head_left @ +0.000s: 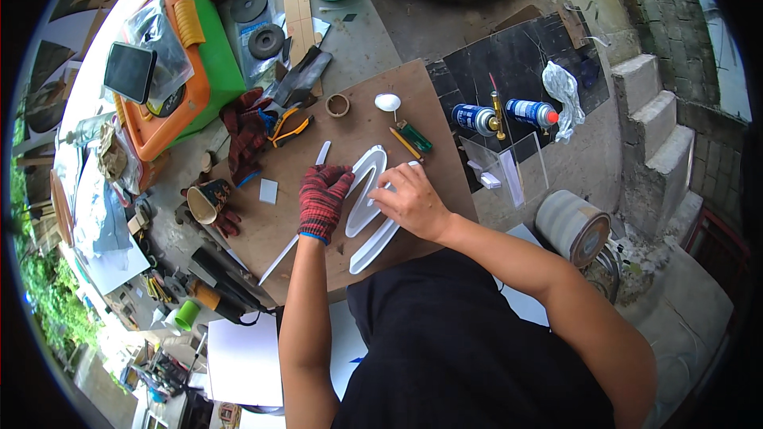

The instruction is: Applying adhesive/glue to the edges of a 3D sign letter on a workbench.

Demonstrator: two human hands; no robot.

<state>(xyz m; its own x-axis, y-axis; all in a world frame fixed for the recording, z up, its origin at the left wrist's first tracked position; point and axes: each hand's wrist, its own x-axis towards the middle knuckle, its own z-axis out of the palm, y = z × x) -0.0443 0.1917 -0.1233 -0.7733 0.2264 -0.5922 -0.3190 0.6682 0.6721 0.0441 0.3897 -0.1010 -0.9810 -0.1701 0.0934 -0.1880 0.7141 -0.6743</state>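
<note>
My left hand (324, 197), in a red-and-black knitted glove, is curled over a thin white strip (280, 260), whose ends stick out above and below it. Beside it on the brown board lies a white curved, raised-edge shape (366, 210), bent like an S or Z. My bare right hand (413, 202) has its fingers drawn together on this shape's right side; the fingertips partly cover it. Beyond the hands are a yellow pencil (407, 144), a green lighter (414, 136), orange-handled pliers (292, 126) and a small round pot (338, 106).
The brown board (437, 111) spans the work surface. Two blue gas canisters (474, 117), one with a brass torch head (498, 115), stand at right. An orange-and-green toolbox (214, 71) is at left, near a paper cup (208, 201). A paint can (574, 226) sits right.
</note>
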